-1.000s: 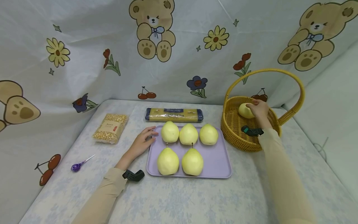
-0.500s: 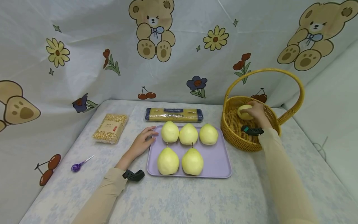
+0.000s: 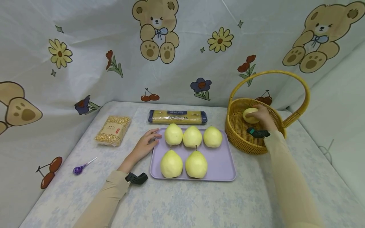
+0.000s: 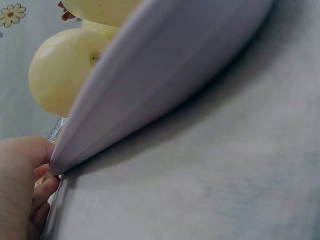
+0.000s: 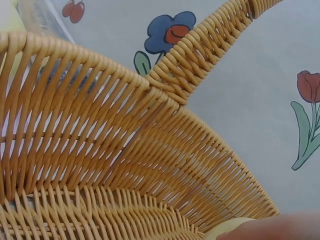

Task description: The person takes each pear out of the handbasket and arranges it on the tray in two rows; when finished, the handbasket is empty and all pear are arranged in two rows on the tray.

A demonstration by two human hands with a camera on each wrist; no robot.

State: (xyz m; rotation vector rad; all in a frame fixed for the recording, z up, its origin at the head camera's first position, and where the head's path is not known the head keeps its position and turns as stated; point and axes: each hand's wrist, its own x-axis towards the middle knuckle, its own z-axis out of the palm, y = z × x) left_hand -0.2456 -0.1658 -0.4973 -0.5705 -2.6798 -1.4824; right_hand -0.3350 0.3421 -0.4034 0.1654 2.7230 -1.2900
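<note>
At the right, my right hand (image 3: 263,114) reaches into the wicker basket (image 3: 240,142) and holds a pale yellow pear (image 3: 249,116) low inside it. Only a sliver of that pear (image 5: 227,228) shows at the bottom of the right wrist view, beside a blurred finger. Several more pears (image 3: 196,164) sit in two rows on a lilac tray (image 3: 219,167) in the middle of the table. My left hand (image 3: 144,144) rests at the tray's left edge, its fingers relaxed and the tips touching the rim. From the left wrist, the thumb and fingers (image 4: 42,190) meet the tray's corner.
Behind the tray lies a spaghetti packet (image 3: 178,117). A bag of corn kernels (image 3: 113,130) and a purple lollipop (image 3: 79,169) are on the left. The basket's tall handle (image 3: 306,91) arches over my right hand. A printed cloth (image 3: 119,85) hangs behind the table.
Inside the basket, my right hand and the pear have shifted slightly, first left and lower, then a little back right. My left hand and the tray have stayed put.
</note>
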